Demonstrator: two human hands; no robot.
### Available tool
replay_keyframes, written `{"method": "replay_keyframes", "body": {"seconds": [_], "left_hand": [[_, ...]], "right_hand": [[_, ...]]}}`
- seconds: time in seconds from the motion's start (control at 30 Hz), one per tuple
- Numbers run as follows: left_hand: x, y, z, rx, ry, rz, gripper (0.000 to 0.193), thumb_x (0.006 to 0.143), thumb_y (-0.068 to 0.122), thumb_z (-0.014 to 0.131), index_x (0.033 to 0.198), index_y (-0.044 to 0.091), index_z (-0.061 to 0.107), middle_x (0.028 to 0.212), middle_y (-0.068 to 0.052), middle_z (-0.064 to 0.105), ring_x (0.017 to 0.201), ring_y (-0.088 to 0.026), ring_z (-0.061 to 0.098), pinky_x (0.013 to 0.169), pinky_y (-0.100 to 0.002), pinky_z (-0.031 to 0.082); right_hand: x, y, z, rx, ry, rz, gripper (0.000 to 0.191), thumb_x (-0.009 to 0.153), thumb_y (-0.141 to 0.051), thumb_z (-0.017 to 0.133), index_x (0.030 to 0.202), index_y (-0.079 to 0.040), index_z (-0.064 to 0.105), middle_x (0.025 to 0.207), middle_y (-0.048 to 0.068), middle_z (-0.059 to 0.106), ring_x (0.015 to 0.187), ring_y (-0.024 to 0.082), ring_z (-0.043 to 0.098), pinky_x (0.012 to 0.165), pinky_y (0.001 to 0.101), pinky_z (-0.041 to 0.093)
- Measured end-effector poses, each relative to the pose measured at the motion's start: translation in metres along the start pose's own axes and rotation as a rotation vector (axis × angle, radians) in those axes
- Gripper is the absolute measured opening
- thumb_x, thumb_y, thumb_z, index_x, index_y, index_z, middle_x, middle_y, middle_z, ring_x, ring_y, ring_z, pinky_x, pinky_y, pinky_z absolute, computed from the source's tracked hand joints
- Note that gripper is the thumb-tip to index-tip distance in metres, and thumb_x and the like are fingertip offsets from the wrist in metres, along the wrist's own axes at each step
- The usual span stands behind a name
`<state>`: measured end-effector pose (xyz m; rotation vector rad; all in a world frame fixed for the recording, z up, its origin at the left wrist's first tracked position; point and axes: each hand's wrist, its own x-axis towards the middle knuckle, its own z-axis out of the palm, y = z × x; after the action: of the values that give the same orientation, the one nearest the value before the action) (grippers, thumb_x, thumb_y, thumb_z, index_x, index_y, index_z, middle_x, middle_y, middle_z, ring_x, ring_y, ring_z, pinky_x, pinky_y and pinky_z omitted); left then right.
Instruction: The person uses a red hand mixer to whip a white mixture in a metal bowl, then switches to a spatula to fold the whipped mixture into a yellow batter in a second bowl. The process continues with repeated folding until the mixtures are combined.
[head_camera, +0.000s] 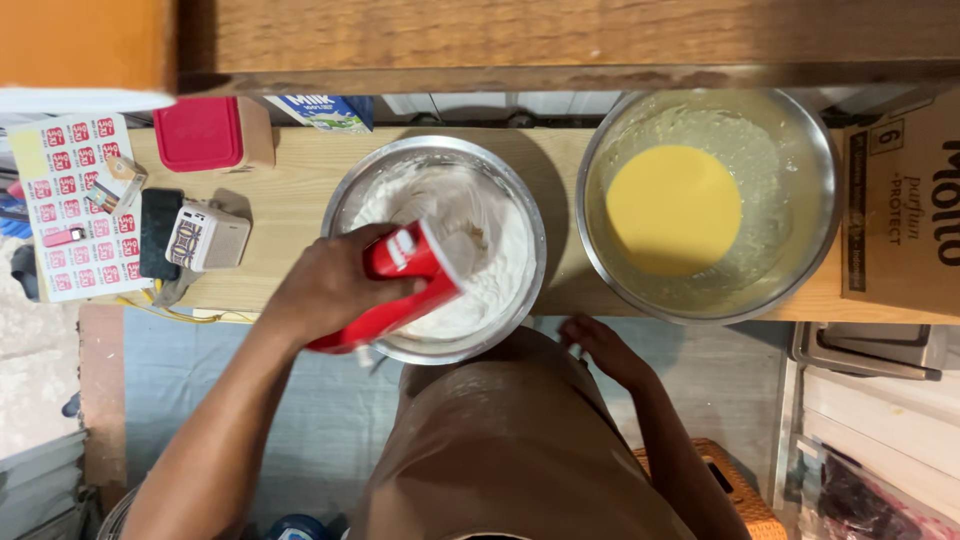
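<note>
My left hand (325, 290) grips a red and white hand mixer (405, 275), held over a steel bowl (345, 205) of stiff white whipped mixture. The mixer's front end dips into the white mass; its beaters are hidden. My right hand (600, 345) rests low at the shelf's front edge, below and between the two bowls, fingers apart and holding nothing. A second, larger steel bowl (815, 215) to the right holds smooth yellow batter.
On the wooden shelf (290, 200) stand a red-lidded container (200, 132), a milk carton (320, 110), a white and black power adapter (195, 238) and a printed sheet (75, 215). A cardboard box (905, 215) sits at the right. A wooden ledge (560, 45) overhangs above.
</note>
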<state>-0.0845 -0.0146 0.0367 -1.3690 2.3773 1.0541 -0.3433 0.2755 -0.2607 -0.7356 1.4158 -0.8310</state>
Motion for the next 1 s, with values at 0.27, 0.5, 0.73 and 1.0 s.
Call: {"method": "replay_keyframes", "body": {"seconds": [0.27, 0.5, 0.73, 1.0], "left_hand": [[0.006, 0.011, 0.031, -0.391, 0.188, 0.11, 0.075, 0.081, 0.043, 0.08, 0.139, 0.002, 0.058, 0.11, -0.019, 0.077, 0.105, -0.027, 0.075, 0.093, -0.036, 0.056], [-0.036, -0.038, 0.015, -0.385, 0.076, 0.082, 0.075, 0.073, 0.034, 0.084, 0.138, 0.005, 0.061, 0.106, -0.016, 0.078, 0.098, -0.023, 0.077, 0.088, -0.034, 0.057], [-0.009, -0.072, -0.018, -0.535, 0.152, -0.038, 0.053, 0.081, 0.027, 0.081, 0.124, 0.001, 0.066, 0.1, -0.015, 0.079, 0.083, -0.019, 0.078, 0.078, -0.034, 0.062], [0.017, -0.046, 0.001, -0.83, 0.112, 0.124, 0.043, 0.087, 0.025, 0.08, 0.117, -0.004, 0.069, 0.094, -0.013, 0.079, 0.078, -0.014, 0.075, 0.071, -0.031, 0.061]], "right_hand": [[0.057, -0.081, 0.075, 0.221, 0.489, -0.103, 0.03, 0.105, -0.035, 0.047, 0.104, -0.006, 0.056, 0.084, 0.005, 0.057, 0.074, 0.015, 0.053, 0.068, 0.0327, 0.047], [0.071, -0.098, 0.104, 0.276, 0.776, -0.365, 0.028, 0.11, -0.028, 0.05, 0.091, -0.007, 0.051, 0.082, -0.003, 0.049, 0.077, 0.006, 0.041, 0.069, 0.0241, 0.04], [0.059, -0.12, 0.118, 0.226, 0.758, -0.58, 0.024, 0.114, -0.023, 0.048, 0.095, -0.008, 0.046, 0.085, -0.006, 0.043, 0.08, 0.004, 0.036, 0.072, 0.0226, 0.036], [0.062, -0.134, 0.118, 0.214, 0.791, -0.704, 0.016, 0.113, -0.019, 0.05, 0.1, -0.008, 0.047, 0.09, -0.004, 0.046, 0.084, 0.005, 0.04, 0.077, 0.0229, 0.038]]}}
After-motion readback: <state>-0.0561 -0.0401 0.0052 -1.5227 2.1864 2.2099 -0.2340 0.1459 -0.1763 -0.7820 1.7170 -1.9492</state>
